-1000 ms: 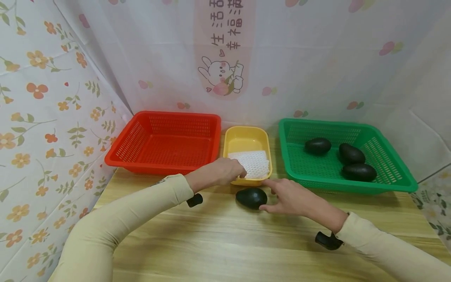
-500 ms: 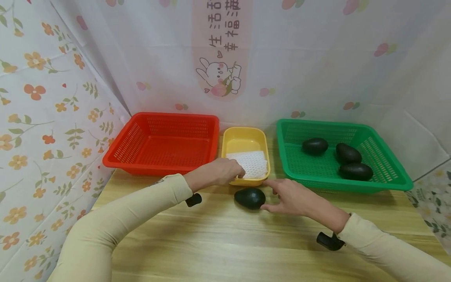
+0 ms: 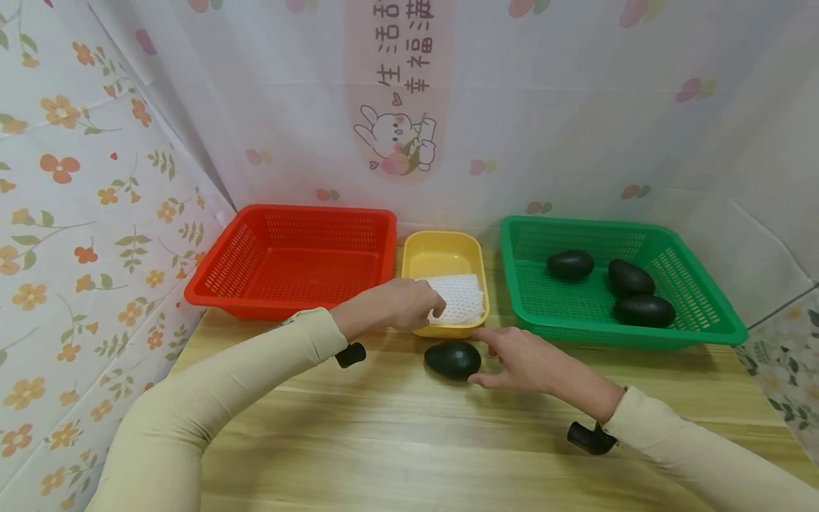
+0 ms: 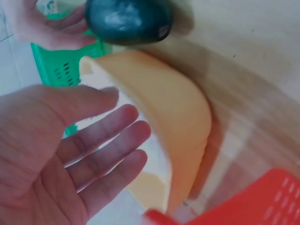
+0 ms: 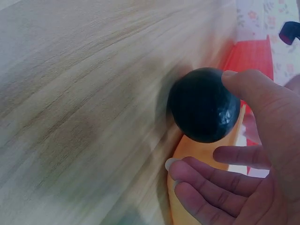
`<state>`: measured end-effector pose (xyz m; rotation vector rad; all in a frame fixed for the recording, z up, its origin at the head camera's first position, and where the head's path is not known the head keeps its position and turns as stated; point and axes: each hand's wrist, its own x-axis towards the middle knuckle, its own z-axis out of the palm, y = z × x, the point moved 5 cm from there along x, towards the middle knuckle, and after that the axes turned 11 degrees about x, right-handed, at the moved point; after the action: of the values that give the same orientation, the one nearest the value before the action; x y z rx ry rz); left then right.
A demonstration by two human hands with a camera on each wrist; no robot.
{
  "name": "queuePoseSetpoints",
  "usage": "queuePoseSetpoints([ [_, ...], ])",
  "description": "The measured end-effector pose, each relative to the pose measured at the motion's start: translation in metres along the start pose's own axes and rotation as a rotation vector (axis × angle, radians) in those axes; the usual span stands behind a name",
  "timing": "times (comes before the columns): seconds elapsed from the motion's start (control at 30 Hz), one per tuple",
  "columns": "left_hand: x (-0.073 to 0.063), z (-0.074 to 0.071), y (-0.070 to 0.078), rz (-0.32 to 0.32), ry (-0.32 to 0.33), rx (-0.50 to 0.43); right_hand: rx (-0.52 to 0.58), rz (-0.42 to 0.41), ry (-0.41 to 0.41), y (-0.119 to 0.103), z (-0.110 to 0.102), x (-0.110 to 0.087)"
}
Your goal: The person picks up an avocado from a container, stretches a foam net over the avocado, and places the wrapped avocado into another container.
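A dark green avocado (image 3: 453, 360) lies on the table just in front of the yellow tray (image 3: 441, 244). White foam netting (image 3: 462, 295) lies in the tray's near part. Over the tray's near left corner is my left hand (image 3: 409, 304). Its thumb and fingers point toward the netting with a gap between them in the left wrist view, holding nothing. My right hand (image 3: 525, 361) rests to the right of the avocado, fingers spread apart. The thumb (image 5: 241, 82) reaches the avocado's side in the right wrist view, and the other fingers are by the tray.
A red perforated basket (image 3: 307, 267) stands left of the tray. On the right, a green perforated basket (image 3: 544, 291) holds several avocados, one of them an avocado (image 3: 570, 264) lying apart on the left. Printed curtains (image 3: 544, 107) hang behind and beside the wooden table (image 3: 409, 448).
My left hand lifts slightly and its fingers loosen over the tray. My right hand barely shifts, and the avocado stays in place. The head view drifts a little to the right.
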<state>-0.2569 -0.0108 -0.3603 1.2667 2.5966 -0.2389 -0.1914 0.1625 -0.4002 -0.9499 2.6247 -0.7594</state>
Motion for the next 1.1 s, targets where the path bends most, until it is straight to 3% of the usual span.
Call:
queuePoseSetpoints([
  [0.27, 0.012, -0.019, -0.014, -0.042, 0.09, 0.062, -0.034, -0.008, -0.017, -0.002, 0.005, 0.008],
  [0.47, 0.024, -0.035, -0.023, -0.129, 0.041, 0.105, -0.066, -0.043, -0.009, -0.005, 0.008, 0.012],
  [0.63, 0.036, -0.043, -0.02, -0.128, 0.011, 0.143, -0.079, -0.067, 0.009, -0.006, 0.008, 0.014],
  [0.8, 0.044, -0.039, -0.012, -0.128, 0.0, 0.158, -0.084, -0.079, 0.014, -0.008, 0.01, 0.016],
  [1.1, 0.051, -0.027, -0.006, -0.223, -0.029, 0.189, -0.09, -0.065, -0.005, -0.011, 0.013, 0.021],
])
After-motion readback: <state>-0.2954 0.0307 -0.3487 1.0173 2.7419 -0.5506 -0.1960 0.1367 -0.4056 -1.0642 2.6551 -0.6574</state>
